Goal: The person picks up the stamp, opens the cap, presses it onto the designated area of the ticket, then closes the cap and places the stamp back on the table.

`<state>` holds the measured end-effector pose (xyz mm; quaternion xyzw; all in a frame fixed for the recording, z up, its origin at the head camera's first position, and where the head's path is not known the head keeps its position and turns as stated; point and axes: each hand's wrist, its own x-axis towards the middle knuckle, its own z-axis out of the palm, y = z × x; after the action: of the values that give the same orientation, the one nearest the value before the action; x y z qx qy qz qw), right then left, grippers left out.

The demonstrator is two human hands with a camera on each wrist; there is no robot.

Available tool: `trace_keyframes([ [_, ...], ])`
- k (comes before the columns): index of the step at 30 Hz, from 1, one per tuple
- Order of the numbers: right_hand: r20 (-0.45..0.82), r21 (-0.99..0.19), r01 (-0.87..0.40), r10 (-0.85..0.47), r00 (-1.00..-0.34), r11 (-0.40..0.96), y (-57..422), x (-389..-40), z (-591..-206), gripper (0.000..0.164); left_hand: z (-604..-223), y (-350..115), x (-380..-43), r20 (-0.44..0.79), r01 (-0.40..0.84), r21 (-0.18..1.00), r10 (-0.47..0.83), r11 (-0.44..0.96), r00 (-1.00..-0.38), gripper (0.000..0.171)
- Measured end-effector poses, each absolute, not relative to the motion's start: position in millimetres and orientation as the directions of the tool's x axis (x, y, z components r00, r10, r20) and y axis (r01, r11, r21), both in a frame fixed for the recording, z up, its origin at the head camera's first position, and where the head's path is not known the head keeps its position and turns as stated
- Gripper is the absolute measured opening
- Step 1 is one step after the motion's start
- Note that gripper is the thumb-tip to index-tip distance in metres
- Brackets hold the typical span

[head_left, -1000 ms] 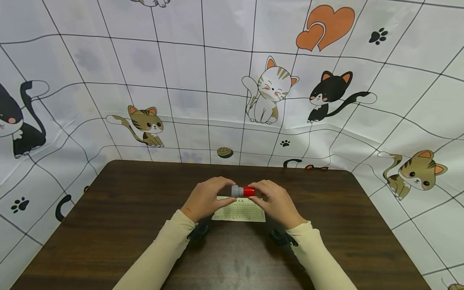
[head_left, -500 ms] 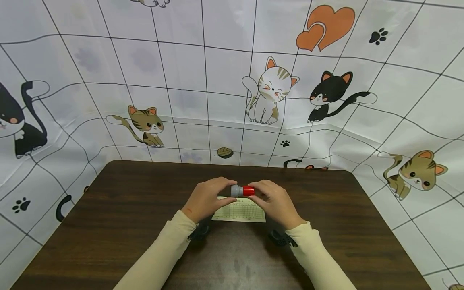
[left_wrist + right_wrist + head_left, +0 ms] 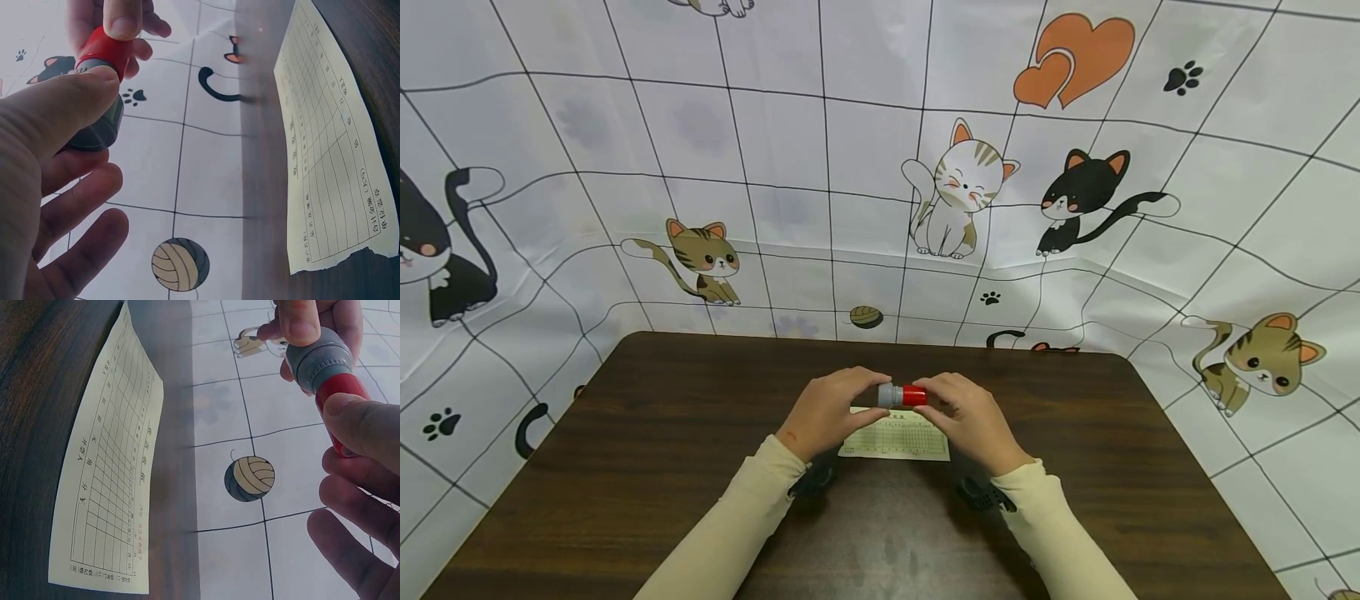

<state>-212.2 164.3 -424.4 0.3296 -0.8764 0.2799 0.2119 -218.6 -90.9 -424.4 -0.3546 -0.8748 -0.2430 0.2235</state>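
A small stamp point(image 3: 901, 396) with a red part and a grey part is held level above the table. My left hand point(image 3: 826, 414) pinches the grey part point(image 3: 103, 130) between thumb and fingers, while the other fingers stay loosely bent. At the opposite end, the right hand point(image 3: 976, 417) pinches the red part point(image 3: 337, 387) the same way. The two parts are joined, with a ribbed grey collar between them in the right wrist view. Under the hands a pale yellow printed receipt slip point(image 3: 895, 440) lies on the table, its top edge partly covered.
The dark wood-grain table point(image 3: 662, 467) reaches back to a white cloth point(image 3: 790, 208) printed with cats and grid lines, which hangs behind it and along both sides. Dark wrist cameras point(image 3: 981, 493) sit beneath both wrists.
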Motion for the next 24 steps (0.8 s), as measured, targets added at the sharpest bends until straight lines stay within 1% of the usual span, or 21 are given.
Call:
trace_keyframes([
  [17,0.556,-0.299,-0.719,-0.497,-0.666,0.628,166.0,-213.7,-426.2,0.039,-425.0,-92.7,-218.7,0.514,0.727,0.295,0.539,0.62,-0.667,0.048],
  [24,0.555,-0.303,-0.697,-0.474,-0.683,0.65,166.1,-213.0,-427.4,0.04,-425.6,-91.8,-217.5,0.517,0.709,0.269,0.524,0.652,-0.677,0.047],
])
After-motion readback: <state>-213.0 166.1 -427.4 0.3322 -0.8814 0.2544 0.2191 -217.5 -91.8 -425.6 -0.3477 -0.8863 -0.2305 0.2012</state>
